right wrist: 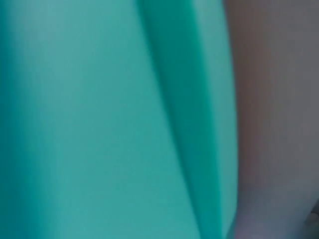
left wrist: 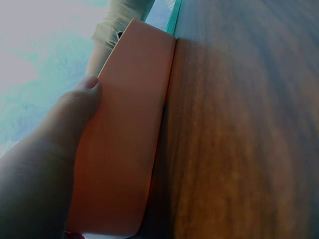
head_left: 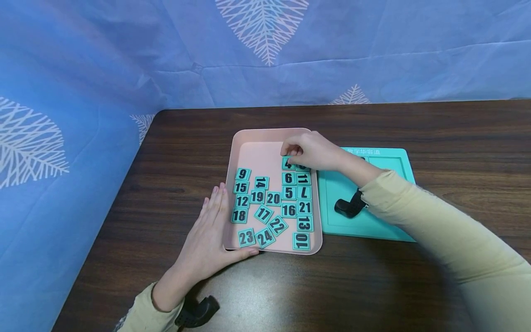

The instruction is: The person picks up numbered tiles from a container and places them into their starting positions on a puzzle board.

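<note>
A pink tray (head_left: 265, 138) holds several teal-edged number tiles, loosely lined up in columns at its left and right sides. My right hand (head_left: 312, 150) bends over the tray's far right part, its curled fingers and thumb at the number 4 tile (head_left: 286, 163). Beside it, another tile is partly covered by the hand. My left hand (head_left: 209, 237) lies along the tray's near left corner, fingers straight by the left side and thumb at the near rim. In the left wrist view the thumb (left wrist: 82, 102) touches the tray's outer wall (left wrist: 124, 129).
A teal puzzle board (head_left: 336, 226) lies right of the tray, partly under the right forearm; a blurred teal surface (right wrist: 99, 124) fills much of the right wrist view. Dark wooden table (head_left: 145, 184) surrounds both. A blue leaf-patterned cloth (head_left: 332, 37) hangs behind and at left.
</note>
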Demonstrator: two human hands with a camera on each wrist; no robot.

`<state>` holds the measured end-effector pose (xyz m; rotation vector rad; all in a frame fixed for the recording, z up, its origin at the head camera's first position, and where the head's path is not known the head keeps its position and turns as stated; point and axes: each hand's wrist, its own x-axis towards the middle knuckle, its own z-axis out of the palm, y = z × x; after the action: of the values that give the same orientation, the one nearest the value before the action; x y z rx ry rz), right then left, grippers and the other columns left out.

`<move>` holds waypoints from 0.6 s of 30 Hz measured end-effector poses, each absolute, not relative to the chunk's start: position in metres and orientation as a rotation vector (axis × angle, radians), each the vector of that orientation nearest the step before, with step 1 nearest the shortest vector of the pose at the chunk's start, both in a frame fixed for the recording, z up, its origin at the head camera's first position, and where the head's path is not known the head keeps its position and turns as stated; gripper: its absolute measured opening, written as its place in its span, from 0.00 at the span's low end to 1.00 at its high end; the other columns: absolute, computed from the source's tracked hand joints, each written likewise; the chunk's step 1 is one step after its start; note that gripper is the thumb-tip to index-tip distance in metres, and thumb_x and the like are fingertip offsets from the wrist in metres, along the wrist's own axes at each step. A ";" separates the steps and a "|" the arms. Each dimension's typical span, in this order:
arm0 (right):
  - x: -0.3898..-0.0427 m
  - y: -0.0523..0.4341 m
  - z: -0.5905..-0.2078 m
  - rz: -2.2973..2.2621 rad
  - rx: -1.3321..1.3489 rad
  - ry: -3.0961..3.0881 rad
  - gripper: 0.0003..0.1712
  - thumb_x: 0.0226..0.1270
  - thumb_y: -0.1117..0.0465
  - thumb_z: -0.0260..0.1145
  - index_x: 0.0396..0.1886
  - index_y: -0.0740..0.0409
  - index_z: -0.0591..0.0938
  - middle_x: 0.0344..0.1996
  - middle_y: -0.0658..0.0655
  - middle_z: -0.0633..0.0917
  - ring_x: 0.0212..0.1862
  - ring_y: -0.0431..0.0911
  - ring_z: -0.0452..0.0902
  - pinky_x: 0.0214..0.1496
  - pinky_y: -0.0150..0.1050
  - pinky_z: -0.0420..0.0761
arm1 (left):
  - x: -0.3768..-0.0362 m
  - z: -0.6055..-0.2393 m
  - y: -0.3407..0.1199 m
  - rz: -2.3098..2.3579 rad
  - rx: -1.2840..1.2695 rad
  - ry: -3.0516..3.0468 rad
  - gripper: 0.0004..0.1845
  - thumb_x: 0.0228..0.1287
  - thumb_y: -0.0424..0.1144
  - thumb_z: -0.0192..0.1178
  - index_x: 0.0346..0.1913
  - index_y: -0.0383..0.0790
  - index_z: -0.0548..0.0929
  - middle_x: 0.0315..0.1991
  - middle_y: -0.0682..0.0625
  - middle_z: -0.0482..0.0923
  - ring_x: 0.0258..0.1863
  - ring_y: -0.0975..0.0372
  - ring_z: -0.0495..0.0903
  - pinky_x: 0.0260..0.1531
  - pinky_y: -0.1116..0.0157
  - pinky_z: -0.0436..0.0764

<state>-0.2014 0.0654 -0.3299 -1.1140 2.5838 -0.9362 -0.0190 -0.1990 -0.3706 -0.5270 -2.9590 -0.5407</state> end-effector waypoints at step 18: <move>-0.184 0.105 -0.297 -0.986 -0.950 2.698 0.08 0.63 0.65 0.67 0.43 0.56 0.83 0.29 0.51 0.80 0.33 0.44 0.72 0.33 0.41 0.72 | -0.018 -0.371 -0.198 -0.549 -0.522 -2.954 0.68 0.43 0.77 0.58 0.76 0.39 0.37 0.77 0.45 0.35 0.75 0.53 0.38 0.72 0.56 0.43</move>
<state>-0.1842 0.1047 -0.2974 -0.9500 2.6979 -0.9859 -0.0181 -0.1983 -0.3712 -0.5224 -2.9535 -0.5491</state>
